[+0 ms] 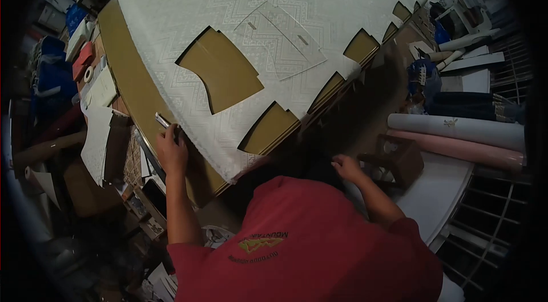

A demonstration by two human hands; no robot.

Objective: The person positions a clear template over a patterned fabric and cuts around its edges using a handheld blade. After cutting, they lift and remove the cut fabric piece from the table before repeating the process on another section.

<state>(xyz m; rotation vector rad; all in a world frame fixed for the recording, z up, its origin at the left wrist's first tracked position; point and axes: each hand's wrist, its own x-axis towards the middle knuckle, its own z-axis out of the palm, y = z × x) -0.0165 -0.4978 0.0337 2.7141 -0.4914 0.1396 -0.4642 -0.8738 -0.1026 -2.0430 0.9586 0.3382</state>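
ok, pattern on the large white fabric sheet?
Large white fabric sheet: tonal zigzag bands, clearest in the head view.

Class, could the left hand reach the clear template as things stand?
Probably: nothing upright blocks the way across the fabric to the template. But the left hand holds a silver tool, which it may need to set down.

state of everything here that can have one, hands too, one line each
white patterned fabric: spread out, with cut-out gaps
clear template: lying flat on the fabric
left hand: closed around silver-coloured tool
silver-coloured tool: held, partly hidden
right hand: fingers curled, contents cannot be told
pale roll: rolled up, lying lengthwise
pink roll: rolled up, lying alongside it
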